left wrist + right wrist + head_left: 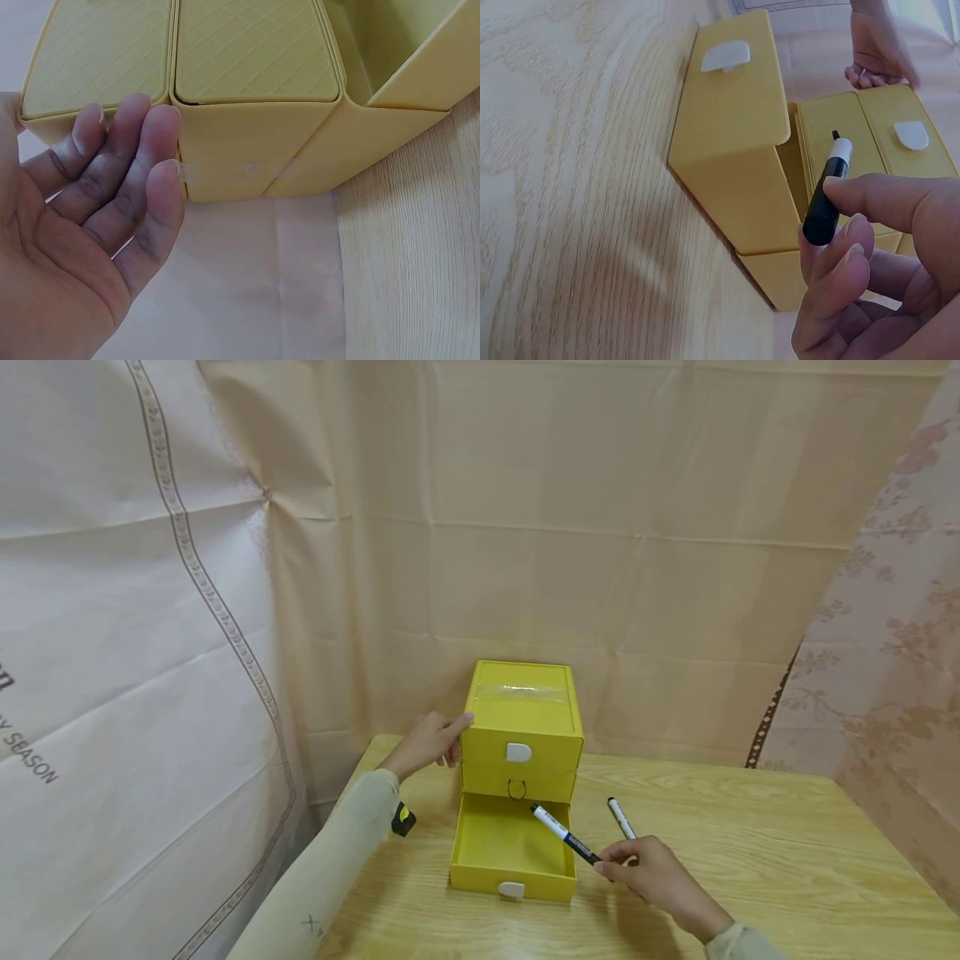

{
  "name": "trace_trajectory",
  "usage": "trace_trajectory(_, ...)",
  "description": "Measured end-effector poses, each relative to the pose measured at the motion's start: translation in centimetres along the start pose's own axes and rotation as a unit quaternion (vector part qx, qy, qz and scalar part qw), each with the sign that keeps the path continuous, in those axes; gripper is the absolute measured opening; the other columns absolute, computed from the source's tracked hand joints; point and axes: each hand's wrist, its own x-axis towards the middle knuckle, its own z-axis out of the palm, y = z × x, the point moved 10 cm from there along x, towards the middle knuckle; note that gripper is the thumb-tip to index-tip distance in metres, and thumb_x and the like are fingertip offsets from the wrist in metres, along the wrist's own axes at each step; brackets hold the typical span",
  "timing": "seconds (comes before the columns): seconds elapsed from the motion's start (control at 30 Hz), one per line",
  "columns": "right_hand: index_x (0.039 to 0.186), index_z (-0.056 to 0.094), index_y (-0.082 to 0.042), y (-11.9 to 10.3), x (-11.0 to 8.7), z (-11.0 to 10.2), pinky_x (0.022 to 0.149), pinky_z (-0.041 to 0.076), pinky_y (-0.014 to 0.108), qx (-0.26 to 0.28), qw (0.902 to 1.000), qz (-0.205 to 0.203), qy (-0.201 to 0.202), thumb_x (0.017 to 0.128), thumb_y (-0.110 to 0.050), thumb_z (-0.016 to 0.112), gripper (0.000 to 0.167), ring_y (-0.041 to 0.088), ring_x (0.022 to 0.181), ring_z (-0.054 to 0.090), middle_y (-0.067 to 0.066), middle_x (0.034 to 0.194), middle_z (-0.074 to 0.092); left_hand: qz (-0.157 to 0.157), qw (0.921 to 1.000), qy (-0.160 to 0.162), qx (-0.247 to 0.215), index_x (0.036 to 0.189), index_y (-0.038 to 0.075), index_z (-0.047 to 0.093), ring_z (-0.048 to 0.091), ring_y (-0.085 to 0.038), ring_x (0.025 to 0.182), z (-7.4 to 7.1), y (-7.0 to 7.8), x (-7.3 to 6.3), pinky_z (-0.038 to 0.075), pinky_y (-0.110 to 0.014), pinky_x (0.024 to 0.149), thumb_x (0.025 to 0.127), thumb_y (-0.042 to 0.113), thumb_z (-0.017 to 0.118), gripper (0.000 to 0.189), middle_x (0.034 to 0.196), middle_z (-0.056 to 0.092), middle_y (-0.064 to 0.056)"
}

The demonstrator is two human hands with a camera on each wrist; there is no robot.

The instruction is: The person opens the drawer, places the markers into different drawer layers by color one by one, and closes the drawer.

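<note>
A yellow drawer unit point(521, 747) stands on the table, its bottom drawer point(510, 843) pulled out. My left hand point(427, 743) is at the unit's upper left, thumb on the top edge. In the left wrist view its fingers point(161, 139) bend loosely against the side wall. My right hand point(660, 877) pinches a marker point(562, 832) between thumb and fingers, its black tip end slanting over the drawer's right side. In the right wrist view the marker's dark end point(821, 221) faces the camera. Another white marker point(621, 818) shows past the right hand, which hides its lower end.
The middle drawer has a thin dark loop handle point(517, 789); the top one has a white tab point(518, 752). Clear tape point(521, 692) crosses the unit's top. Behind the wooden table point(720, 827) hangs a beige cloth point(600, 568), with patterned sheets at both sides.
</note>
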Motion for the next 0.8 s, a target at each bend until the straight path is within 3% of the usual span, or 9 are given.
trace_trajectory(0.33, 0.107, 0.074, 0.002, -0.8, 0.4, 0.7, 0.044, 0.034, 0.018, 0.003, 0.9999, -0.013, -0.009, 0.095, -0.028, 0.076, 0.032, 0.008, 0.051, 0.040, 0.009, 0.093, 0.068, -0.002, 1.0000, 0.001, -0.003, 0.073, -0.003, 0.070, 0.069, -0.049, 0.079, 0.0, 0.0, -0.1, 0.056, -0.035, 0.059, 0.104, 0.064, 0.043, 0.079, 0.070, 0.071, -0.014)
trace_trajectory(0.6, 0.107, 0.075, -0.001, -1.2, 0.7, 1.4, 0.045, 0.035, 0.019, 0.008, 0.9997, -0.015, -0.014, 0.094, -0.028, 0.077, 0.030, 0.008, 0.053, 0.041, 0.005, 0.093, 0.067, 0.002, 1.0000, 0.000, 0.004, 0.072, -0.001, 0.071, 0.069, -0.030, 0.065, 0.0, 0.1, -0.2, 0.057, -0.036, 0.058, 0.105, 0.063, 0.043, 0.077, 0.079, 0.072, -0.025)
trace_trajectory(0.8, 0.105, 0.076, -0.002, -1.5, 1.0, 2.0, 0.044, 0.035, 0.019, 0.000, 0.9990, -0.035, -0.029, 0.096, -0.027, 0.076, 0.027, 0.007, 0.051, 0.041, 0.005, 0.094, 0.069, -0.001, 1.0000, 0.002, 0.002, 0.073, -0.003, 0.071, 0.070, -0.042, 0.074, 0.0, 0.1, -0.2, 0.057, -0.036, 0.059, 0.104, 0.065, 0.043, 0.080, 0.071, 0.071, -0.014)
